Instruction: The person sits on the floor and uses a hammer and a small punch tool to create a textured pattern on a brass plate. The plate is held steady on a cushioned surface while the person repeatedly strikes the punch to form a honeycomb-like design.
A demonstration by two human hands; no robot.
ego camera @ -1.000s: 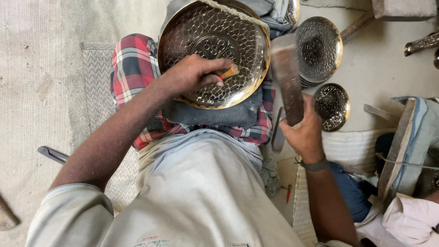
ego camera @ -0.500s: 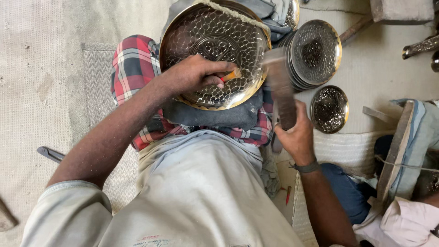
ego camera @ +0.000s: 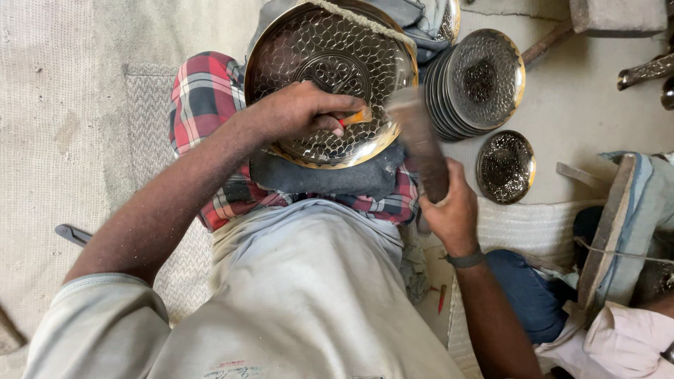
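Note:
A large round metal plate (ego camera: 309,42) with a hammered scale pattern rests tilted on a dark cloth pad (ego camera: 330,179) over my checked-cloth lap. My left hand (ego camera: 298,112) lies on the plate's lower half, pinching a small orange-tipped punch (ego camera: 358,117) against the metal. My right hand (ego camera: 449,207) grips a dark wooden mallet (ego camera: 421,144), its blurred head up beside the plate's right rim, close to the punch.
A stack of patterned metal plates (ego camera: 481,81) leans at the upper right, with a smaller patterned bowl (ego camera: 505,167) below it. Another person's clothing (ego camera: 625,337) and a padded board (ego camera: 625,224) fill the right edge. A dark tool handle (ego camera: 74,234) lies on the mat at left.
The mallet has swung from beside the stack towards the plate and the punch. My left hand and the punch have stayed put on the plate.

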